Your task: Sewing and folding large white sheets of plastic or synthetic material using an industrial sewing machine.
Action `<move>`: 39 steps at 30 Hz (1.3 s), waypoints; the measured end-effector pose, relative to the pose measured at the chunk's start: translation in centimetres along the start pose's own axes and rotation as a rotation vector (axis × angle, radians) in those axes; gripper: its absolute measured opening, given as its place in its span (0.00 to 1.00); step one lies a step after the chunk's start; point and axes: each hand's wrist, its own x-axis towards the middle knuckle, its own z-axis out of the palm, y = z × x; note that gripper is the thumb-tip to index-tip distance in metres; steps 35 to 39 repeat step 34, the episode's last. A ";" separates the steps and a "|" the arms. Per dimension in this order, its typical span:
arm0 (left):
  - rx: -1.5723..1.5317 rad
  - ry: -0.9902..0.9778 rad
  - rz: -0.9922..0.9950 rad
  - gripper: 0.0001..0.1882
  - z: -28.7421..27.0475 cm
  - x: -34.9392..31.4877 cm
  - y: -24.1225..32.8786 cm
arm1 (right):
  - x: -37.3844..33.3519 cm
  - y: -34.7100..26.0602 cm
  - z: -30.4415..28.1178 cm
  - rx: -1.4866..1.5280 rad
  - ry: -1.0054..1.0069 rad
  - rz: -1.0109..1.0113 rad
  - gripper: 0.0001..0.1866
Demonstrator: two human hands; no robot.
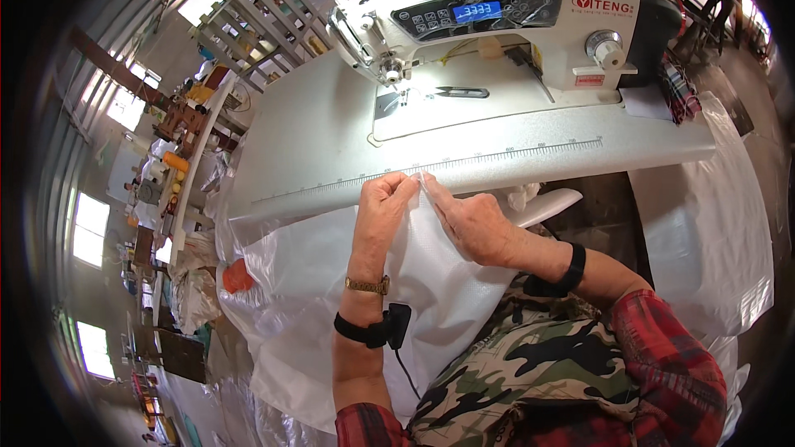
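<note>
A large sheet of white woven plastic fabric (447,257) hangs over my lap and spreads to the left. My left hand (383,207) pinches its upper edge at the front of the sewing table. Close beside it, my right hand (476,223) grips the same edge, fingertips almost meeting the left ones. The held edge is drawn up into a narrow peak between them. Behind my hands stands a white sewing machine (497,16) with a lit display. Its needle and presser foot (403,98) are beyond my fingertips, apart from the fabric.
Dark thread snips (462,93) lie on the machine bed. A printed ruler scale (513,151) runs along the table (306,132) near its front edge. More white sheeting (704,223) hangs at the right. Shelving (257,25) and a cluttered bench stand at the left.
</note>
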 end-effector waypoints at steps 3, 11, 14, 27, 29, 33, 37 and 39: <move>-0.005 -0.001 -0.033 0.21 -0.1 0.5 -1.5 | -0.3 0.2 0.3 -0.128 -0.075 -0.031 0.38; -0.002 -0.072 -0.037 0.18 0.1 -0.7 0.2 | -1.2 -0.6 1.0 -0.289 -0.142 0.008 0.40; 0.066 -0.073 -0.030 0.18 -0.4 -0.9 0.2 | -1.1 -0.9 1.3 -0.310 -0.119 -0.002 0.40; 0.478 0.166 0.603 0.11 -3.6 0.3 5.4 | -2.5 0.0 -0.8 -0.026 -0.055 0.089 0.21; 0.431 0.157 0.606 0.10 -3.6 0.6 6.1 | 0.2 -0.6 -3.1 0.279 -0.004 0.149 0.20; 0.396 0.117 0.672 0.11 -3.1 1.2 7.7 | 5.6 0.0 -4.3 0.710 -0.108 0.169 0.22; 0.378 0.099 0.680 0.12 -3.0 1.7 8.0 | 6.9 0.2 -4.9 0.801 -0.226 0.208 0.22; 0.378 0.099 0.680 0.12 -3.0 1.7 8.0 | 6.9 0.2 -4.9 0.801 -0.226 0.208 0.22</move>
